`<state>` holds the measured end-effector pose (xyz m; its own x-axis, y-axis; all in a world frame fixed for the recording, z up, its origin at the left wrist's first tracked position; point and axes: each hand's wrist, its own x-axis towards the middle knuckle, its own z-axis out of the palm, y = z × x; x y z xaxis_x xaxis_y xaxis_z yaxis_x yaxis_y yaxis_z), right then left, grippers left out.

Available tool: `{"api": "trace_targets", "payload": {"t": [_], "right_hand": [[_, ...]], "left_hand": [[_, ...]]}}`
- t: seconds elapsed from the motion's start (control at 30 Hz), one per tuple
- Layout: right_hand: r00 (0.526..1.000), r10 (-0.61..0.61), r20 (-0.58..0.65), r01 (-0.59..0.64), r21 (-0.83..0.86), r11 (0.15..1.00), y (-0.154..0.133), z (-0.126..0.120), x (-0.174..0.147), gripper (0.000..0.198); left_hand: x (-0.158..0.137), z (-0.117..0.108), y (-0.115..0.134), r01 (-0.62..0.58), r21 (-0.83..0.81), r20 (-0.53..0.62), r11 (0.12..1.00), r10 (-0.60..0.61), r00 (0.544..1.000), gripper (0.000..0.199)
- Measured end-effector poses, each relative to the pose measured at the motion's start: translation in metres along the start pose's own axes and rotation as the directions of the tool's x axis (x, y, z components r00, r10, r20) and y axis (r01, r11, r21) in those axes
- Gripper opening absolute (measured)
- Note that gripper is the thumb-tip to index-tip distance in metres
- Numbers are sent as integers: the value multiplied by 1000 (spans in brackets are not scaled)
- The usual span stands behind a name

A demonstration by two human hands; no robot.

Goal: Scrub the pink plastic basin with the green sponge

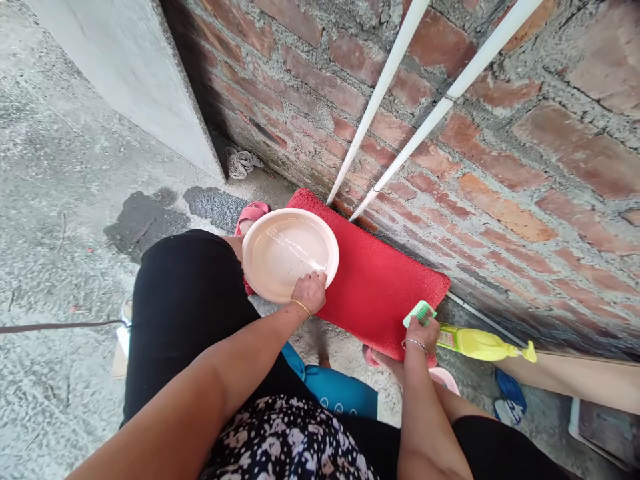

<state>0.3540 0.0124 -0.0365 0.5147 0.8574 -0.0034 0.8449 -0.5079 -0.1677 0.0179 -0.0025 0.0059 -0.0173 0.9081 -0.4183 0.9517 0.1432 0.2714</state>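
Note:
My left hand [309, 292] is closed over the near right rim of a pale pink basin [263, 263], which holds clear water and appears to tilt a little. My right hand [423, 335] grips a small light-green scrub brush [417, 312], its green bristles partly visible. The brush is over the right end of a red mat [370, 273]. Just right of that hand is a yellow pump bottle [475, 343], lying on its side as seen from above; I cannot tell whether the hand touches it. Part of the mat's left end is behind the basin.
A brick wall [500, 180] with two white pipes [380, 100] rises beyond the mat. A grey slab [130, 73] leans at the upper left, near a bundled rope [241, 163]. Blue slippers [511, 399] lie at the right. My knees flank a blue seat [340, 387].

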Motion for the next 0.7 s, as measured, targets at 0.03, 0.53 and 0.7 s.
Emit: {"api": "trace_targets", "payload": {"t": [0.03,0.53,0.7], "right_hand": [[999,31,-18,-31,0,1000,-10,3,-5,48],[769,-619,157,618,64,784,-125,23,-25,32],[999,12,-45,-11,30,999,-54,17,19,47]], "left_hand": [[0,0,0,-5,4,-7,1000,5,1000,29],[1,2,0,7,22,-8,1000,-7,1000,30],[1,4,0,10,17,-16,1000,-9,1000,30]]}}
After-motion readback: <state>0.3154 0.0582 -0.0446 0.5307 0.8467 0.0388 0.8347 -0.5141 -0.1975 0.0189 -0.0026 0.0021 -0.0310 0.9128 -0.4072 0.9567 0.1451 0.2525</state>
